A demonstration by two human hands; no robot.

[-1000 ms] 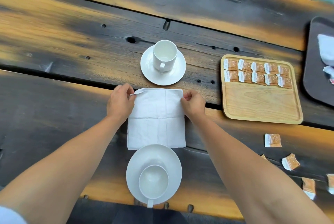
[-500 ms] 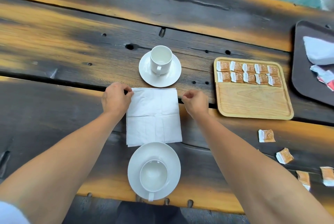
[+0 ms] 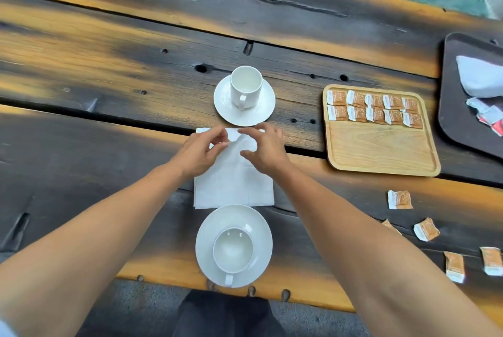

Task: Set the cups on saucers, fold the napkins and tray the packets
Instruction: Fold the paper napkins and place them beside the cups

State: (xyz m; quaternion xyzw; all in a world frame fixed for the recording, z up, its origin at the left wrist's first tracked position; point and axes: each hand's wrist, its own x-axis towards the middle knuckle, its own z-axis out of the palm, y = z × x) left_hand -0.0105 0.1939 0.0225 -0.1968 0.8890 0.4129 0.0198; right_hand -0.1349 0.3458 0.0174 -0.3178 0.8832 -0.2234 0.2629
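You are working the far edge of the napkin [image 3: 234, 179], which is lying flat on the worktop [image 3: 109, 78] between the two cups on their saucers. Your left hand [image 3: 200, 153] is pinching a lifted flap of it in a closed grip, probably to start the fold. Your right hand [image 3: 265, 150] is hovering over the paper with fingers spread, grip released, likely ready to steady the sheet. Ten packets are lying in two rows at the far end of the wooden tray [image 3: 381, 146]; loose packets [image 3: 399, 199] are waiting to your right, so traying looks unfinished.
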